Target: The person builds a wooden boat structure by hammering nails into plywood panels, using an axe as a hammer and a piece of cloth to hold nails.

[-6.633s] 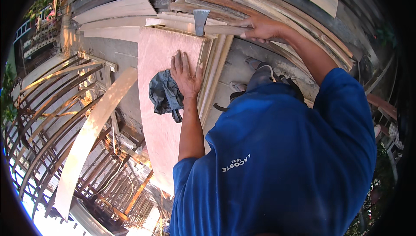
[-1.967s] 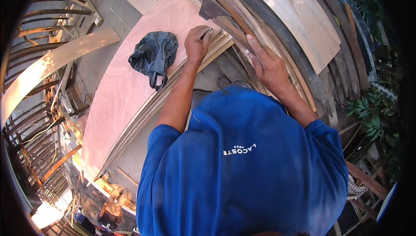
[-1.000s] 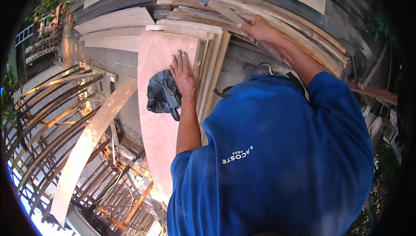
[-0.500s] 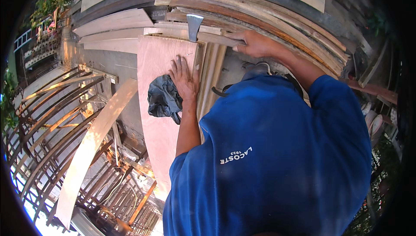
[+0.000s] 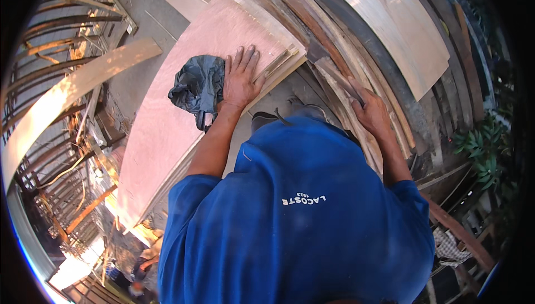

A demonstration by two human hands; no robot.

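My left hand (image 5: 241,78) lies flat, fingers stretched out, on the pinkish plywood panel (image 5: 161,114), which tops a stack of long boards. Beside that hand, a crumpled black plastic bag (image 5: 198,83) rests on the panel. A small nail-like point (image 5: 271,54) shows near the panel's far right end. Off to the right, my right hand (image 5: 372,111) is closed round the wooden handle of a hatchet (image 5: 346,85), held over the timber strips. Its metal head is hard to make out against the wood.
Long rough timber strips (image 5: 340,42) lie beyond and to the right. A pale plywood sheet (image 5: 390,19) is behind them. A long thin board (image 5: 72,89) slants at the left near curved wooden frames (image 5: 61,28). Green leaves (image 5: 482,145) grow at the right.
The view has turned, so the panel now slants. My right hand has moved the hatchet off the panel's end, rightward over the timber strips. My left hand stays on the panel.
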